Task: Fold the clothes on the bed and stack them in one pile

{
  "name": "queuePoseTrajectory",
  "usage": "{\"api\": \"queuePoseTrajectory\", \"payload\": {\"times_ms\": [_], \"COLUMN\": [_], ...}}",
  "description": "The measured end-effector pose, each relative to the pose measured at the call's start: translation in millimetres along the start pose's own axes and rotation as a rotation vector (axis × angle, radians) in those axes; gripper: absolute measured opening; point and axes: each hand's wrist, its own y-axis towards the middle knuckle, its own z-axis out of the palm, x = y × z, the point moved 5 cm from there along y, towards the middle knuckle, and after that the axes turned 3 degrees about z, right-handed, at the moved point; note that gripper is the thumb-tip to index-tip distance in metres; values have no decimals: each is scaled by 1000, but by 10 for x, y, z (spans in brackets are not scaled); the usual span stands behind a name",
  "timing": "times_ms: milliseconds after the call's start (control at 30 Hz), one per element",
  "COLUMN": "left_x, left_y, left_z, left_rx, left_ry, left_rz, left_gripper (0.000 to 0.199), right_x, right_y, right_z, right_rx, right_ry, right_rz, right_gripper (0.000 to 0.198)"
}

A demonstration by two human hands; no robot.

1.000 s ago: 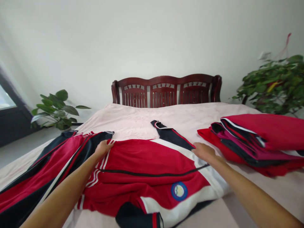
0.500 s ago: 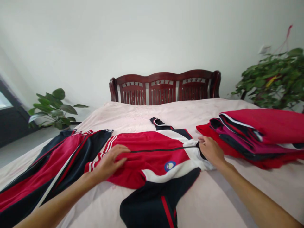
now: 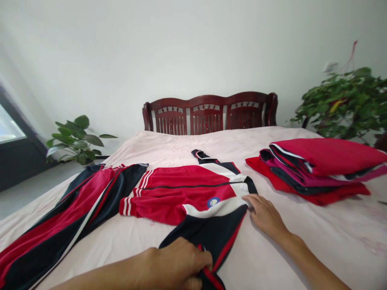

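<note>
A red, white and navy zip jacket point(image 3: 181, 177) lies front up on the bed, its collar to the right and its striped hem to the left. One navy sleeve stretches toward me, and the other is partly folded on the far side. My left hand point(image 3: 184, 262) is closed around the near sleeve point(image 3: 208, 233), gripping it by its red stripe. At the collar end, my right hand point(image 3: 267, 217) pinches the jacket's white edge near the shoulder. A round blue badge point(image 3: 213, 202) shows on the chest.
Navy and red track pants point(image 3: 87, 201) lie spread to the left. A stack of folded clothes point(image 3: 326, 157) sits at the right. Behind the pink bedsheet point(image 3: 181, 145) stands a dark wooden headboard point(image 3: 208, 114), with leafy plants point(image 3: 75, 139) on both sides.
My left hand has moved from the jacket's hem down to the near sleeve and taken hold of it. My right hand has shifted nearer along the collar. The jacket looks flatter at the hem.
</note>
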Motion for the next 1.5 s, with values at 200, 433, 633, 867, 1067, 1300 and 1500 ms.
{"api": "queuePoseTrajectory", "payload": {"times_ms": [200,433,633,867,1067,1300,1500], "left_x": [347,1580,1793,1719,1383,1004,792], "left_y": [11,-450,-1237,-1434,-1702,-1861,-1743], "left_z": [-1260,-1533,-1082,-878,-895,-292,-322], "left_rx": [-786,-959,-651,-541,-667,-399,-367], "left_ry": [-862,-576,256,595,624,496,441], "left_rz": [-112,-553,-596,-571,-390,-326,-397], "left_gripper": [23,58,55,44,13,29,42], "right_x": [-128,-183,169,544,81,-518,-78], "right_y": [-33,-8,38,311,310,-113,-128], "right_z": [37,43,-56,-32,-345,-258,-332], "right_rx": [-44,-40,-137,-59,-127,-50,-78], "right_ry": [-4,-26,-1,-189,-251,-231,-207], "right_rz": [125,168,67,-38,-68,-55,-103], "right_gripper": [61,54,52,43,28,34,42]}}
